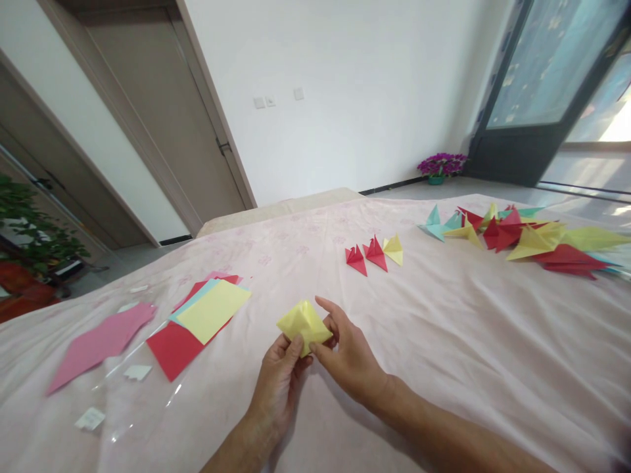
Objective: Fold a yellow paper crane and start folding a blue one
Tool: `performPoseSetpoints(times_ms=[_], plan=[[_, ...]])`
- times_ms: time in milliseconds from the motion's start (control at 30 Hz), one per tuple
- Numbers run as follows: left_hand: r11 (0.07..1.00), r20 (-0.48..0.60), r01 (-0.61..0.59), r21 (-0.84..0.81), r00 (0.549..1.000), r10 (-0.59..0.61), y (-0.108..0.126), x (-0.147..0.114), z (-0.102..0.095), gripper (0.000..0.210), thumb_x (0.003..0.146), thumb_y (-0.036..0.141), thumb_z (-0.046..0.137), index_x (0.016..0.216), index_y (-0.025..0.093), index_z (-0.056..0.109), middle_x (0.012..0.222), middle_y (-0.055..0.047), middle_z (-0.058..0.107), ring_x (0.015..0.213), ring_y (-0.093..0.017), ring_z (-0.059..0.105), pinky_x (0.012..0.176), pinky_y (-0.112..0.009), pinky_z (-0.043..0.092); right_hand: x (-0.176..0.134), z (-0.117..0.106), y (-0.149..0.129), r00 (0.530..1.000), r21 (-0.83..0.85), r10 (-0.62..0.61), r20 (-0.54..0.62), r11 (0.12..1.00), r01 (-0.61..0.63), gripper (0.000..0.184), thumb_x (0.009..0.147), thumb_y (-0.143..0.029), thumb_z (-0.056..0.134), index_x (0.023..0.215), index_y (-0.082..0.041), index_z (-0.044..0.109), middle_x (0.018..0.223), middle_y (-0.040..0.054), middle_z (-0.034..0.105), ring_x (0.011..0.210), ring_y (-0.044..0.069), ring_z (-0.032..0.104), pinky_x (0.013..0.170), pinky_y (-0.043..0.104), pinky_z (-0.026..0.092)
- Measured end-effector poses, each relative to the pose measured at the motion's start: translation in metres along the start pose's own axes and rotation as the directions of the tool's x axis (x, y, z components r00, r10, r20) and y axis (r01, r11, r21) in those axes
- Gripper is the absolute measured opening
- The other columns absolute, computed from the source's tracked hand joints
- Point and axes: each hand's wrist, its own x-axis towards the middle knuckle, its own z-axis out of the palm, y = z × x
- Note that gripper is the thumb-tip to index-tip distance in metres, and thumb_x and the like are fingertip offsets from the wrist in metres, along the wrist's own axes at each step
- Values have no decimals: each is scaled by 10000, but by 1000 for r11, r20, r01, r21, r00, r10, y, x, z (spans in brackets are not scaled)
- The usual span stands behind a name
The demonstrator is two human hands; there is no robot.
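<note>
A yellow folded paper (304, 320), roughly diamond-shaped, is held up between both hands above the cloth. My left hand (279, 378) pinches its lower left part, thumb on the front face. On the right side, my right hand (350, 355) grips the paper's edge with the thumb in front, while the index finger sticks out above. The fingers behind the paper are partly hidden. Beyond the hands stand two red paper cranes (375, 253) and a yellow folded piece (394, 249), side by side in a short row.
Stacked paper sheets (214, 309) in yellow, blue and red lie to the left. Beside them are pink paper (101, 345) and clear plastic wrapping (148, 401). A pile of coloured paper cranes (537, 240) lies at the right on the pale pink cloth (444, 341).
</note>
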Motion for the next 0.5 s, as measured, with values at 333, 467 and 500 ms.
performPoseSetpoints(times_ms=[333,467,500], plan=[[942,15,-191,276,981,195,14,11,-16,302,681,254,825,943,185,691,841,-4,717,748,-126,618,708,-221,473,0,-8,5,993,-144,-97,71,984,107,738,708,-4,535,1400,-203,371,738,-66,533,632,107,521,616,241,416],[933,11,-184,310,982,190,21,10,-15,276,651,304,840,863,178,716,783,-8,715,695,-128,602,676,-231,464,0,-11,5,989,-213,-106,101,969,126,732,701,-6,519,1394,-200,383,742,-59,549,633,112,523,618,244,400],[925,11,-188,330,981,196,22,10,-15,276,639,309,847,845,174,722,771,-10,712,692,-131,599,675,-235,464,0,-11,4,988,-224,-110,107,966,132,728,701,-6,514,1392,-195,387,741,-57,553,632,113,523,617,245,397]])
